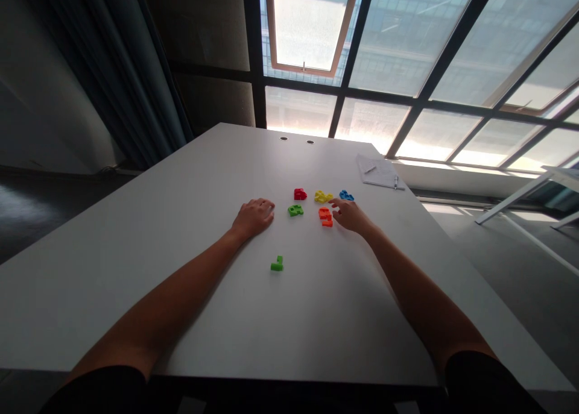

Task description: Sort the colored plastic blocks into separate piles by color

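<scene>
My left hand [255,216] rests on the white table, fingers loosely spread and holding nothing, left of the small plastic pieces. My right hand [347,214] reaches in from the right with its fingers apart. Its fingertips are beside a cluster of yellow pieces [322,196] and just above and right of some orange pieces [324,214]; whether they touch is too small to tell. Behind that hand lie blue pieces [346,195], partly hidden. Between both hands are a red piece [300,194] and a green piece [295,210]. Nearer me sits a bright green piece [277,264].
A long white table [190,317] extends toward the windows. Papers [380,172] with two pens lie near its right edge. Two round cable holes are at the far end. A dark curtain [113,64] hangs at left, and a white-legged frame [515,194] stands at right.
</scene>
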`<control>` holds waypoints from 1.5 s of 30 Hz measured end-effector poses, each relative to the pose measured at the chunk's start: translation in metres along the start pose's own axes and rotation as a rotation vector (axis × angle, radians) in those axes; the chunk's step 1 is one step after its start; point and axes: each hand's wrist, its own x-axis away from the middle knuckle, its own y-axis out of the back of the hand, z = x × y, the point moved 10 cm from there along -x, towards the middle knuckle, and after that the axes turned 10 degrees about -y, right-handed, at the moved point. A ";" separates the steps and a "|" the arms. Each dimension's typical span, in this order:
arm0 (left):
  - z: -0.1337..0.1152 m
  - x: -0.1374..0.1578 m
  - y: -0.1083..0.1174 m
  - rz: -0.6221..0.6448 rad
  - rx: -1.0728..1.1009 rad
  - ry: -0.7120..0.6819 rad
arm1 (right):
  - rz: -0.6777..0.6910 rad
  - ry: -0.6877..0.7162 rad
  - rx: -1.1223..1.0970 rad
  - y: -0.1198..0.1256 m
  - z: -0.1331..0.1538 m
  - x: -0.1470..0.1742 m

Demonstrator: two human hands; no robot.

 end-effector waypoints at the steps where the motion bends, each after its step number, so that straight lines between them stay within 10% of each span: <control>1: 0.000 0.000 0.000 0.000 -0.001 -0.001 | 0.027 -0.012 0.019 0.001 -0.002 0.001; 45: 0.001 0.000 -0.002 -0.023 0.006 -0.005 | 0.084 0.030 0.147 -0.016 0.003 0.008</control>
